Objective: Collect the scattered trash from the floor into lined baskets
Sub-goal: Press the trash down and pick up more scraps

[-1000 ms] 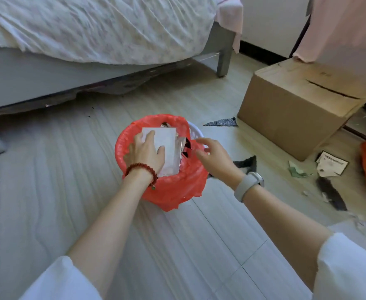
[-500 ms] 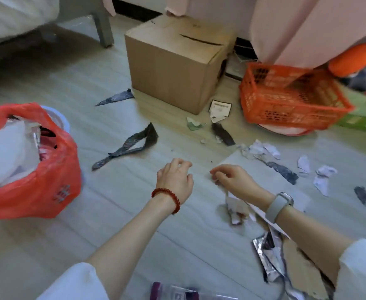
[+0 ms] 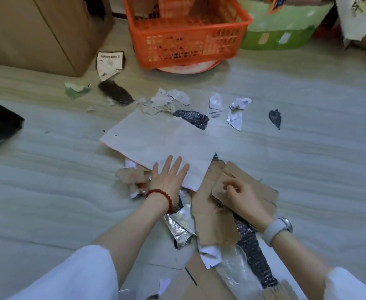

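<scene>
Trash lies scattered on the pale wood floor. A large white sheet (image 3: pixel 167 137) lies flat in the middle, and my left hand (image 3: pixel 169 176) rests on its near edge with fingers spread straight. To the right, my right hand (image 3: pixel 240 193) curls its fingers on the edge of a folded brown cardboard piece (image 3: pixel 251 182). Crumpled foil wrapper (image 3: pixel 177 228) and more torn cardboard (image 3: pixel 216 224) lie between my forearms. Torn paper bits (image 3: pixel 164 102), a black mesh scrap (image 3: pixel 192 119) and a dark strip (image 3: pixel 116 95) lie beyond the sheet. No lined basket is in view.
An orange plastic crate (image 3: pixel 186 40) stands at the back centre, a green tub (image 3: pixel 281 33) to its right and a big cardboard box (image 3: pixel 37 29) at the back left. A printed label (image 3: pixel 109 60) and a green scrap (image 3: pixel 76 89) lie by the box. Black material (image 3: pixel 0 124) sits at the left edge.
My view swung right, away from the red-lined basket, which left the frame. Both hands moved forward onto the pile: the left onto the white sheet, the right onto the cardboard.
</scene>
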The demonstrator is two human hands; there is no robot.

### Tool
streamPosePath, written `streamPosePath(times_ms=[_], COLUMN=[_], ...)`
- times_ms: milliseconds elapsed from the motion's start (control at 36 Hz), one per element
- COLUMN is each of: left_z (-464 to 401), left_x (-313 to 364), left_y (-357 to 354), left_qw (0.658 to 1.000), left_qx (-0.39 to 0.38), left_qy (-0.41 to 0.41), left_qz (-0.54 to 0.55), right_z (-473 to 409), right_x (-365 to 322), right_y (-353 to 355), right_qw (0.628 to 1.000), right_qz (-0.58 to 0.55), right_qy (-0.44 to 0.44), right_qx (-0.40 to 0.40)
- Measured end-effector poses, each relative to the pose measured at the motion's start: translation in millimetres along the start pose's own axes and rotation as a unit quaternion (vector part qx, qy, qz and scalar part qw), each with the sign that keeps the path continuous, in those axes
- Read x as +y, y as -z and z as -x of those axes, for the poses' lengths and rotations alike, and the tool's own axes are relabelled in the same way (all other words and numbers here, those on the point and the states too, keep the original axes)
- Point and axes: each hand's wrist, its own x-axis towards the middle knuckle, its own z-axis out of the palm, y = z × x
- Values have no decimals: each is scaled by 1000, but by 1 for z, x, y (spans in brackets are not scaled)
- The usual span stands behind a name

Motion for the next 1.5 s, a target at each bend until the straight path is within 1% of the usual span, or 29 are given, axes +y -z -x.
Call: streamPosePath(times_ms=[83, 167, 222, 278, 333, 389, 500, 583, 611, 639, 667, 722, 778, 833, 861, 917, 972, 1000, 1056, 1083, 1111, 1139, 1194, 1250, 1278, 1333, 1389, 1444, 1500], left_z=[-17, -23, -23, -19, -11, 0, 27, 44, 48, 52, 55, 63, 72, 84, 90, 104, 116, 121, 129, 133, 138, 142, 146, 148, 147, 144, 141, 139, 139], left_x=[-6, -17, -22, -24, -26, -30, -40, -39, -38, -37, -36, -41, -52, -70, -80, -92, -93, -91, -85, -83, -81, -83, -87, -89, -88, -82, -71, -61, -62], left_y=[-1, 2, 7, 15, 26, 37, 54, 59, 62, 65, 67, 68, 72, 75, 74, 69, 61, 57, 50, 49, 49, 46, 42, 39, 38, 37, 36, 34, 26], left_qw=[998, 997, 999, 974, 920, 869, 746, 594, 560, 548, 569, 666, 767, 869, 912, 952, 973, 980, 989, 989, 983, 975, 957, 916, 876, 800, 733, 667, 604], left_qx=[-17, 3, 34, 96, 154, 174, 111, 86, 94, 103, 117, 174, 264, 327, 330, 296, 210, 170, 111, 91, 96, 118, 147, 121, 118, 118, 116, 98, 55], left_qy=[4, -18, -10, 34, 63, 73, 108, 123, 134, 147, 161, 198, 196, 110, 49, -46, -92, -98, -86, -68, -53, -40, 3, 72, 104, 140, 154, 194, 231], left_qz=[-52, -78, 21, 205, 354, 457, 648, 790, 812, 817, 798, 698, 551, 354, 239, 62, -23, -29, 40, 96, 147, 186, 252, 376, 456, 571, 652, 713, 761], right_z=[-10, -22, -28, -30, -32, -34, -36, -33, -30, -26, -20, -9, 1, 9, 11, 17, 26, 33, 44, 48, 52, 56, 61, 67, 71, 79, 91, 100, 97], right_x=[4, 3, 1, -2, -5, -12, -35, -52, -58, -63, -67, -70, -72, -76, -81, -99, -118, -126, -133, -132, -131, -130, -124, -118, -112, -101, -100, -104, -107], right_y=[4, 8, 12, 17, 22, 25, 18, 0, -9, -18, -28, -46, -60, -69, -71, -70, -67, -65, -63, -64, -67, -69, -71, -68, -69, -75, -83, -92, -98], right_qw=[999, 998, 996, 994, 984, 957, 868, 835, 836, 839, 846, 865, 886, 904, 912, 926, 937, 925, 875, 867, 878, 902, 943, 942, 928, 885, 866, 887, 904], right_qz=[-30, -65, -79, -56, -2, 81, 222, 316, 331, 337, 330, 279, 224, 184, 169, 135, 13, -74, -203, -212, -198, -163, -90, -14, 41, 145, 210, 216, 196], right_qy=[0, 12, 36, 92, 176, 272, 438, 450, 437, 422, 408, 406, 400, 380, 369, 331, 262, 207, 109, 100, 116, 153, 252, 326, 366, 439, 441, 358, 300], right_qx=[-16, -16, -2, 20, 40, 56, 75, -3, -36, -68, -95, -99, -64, -60, -66, -119, -229, -309, -426, -439, -420, -369, -195, -74, -48, -48, -109, -198, -234])
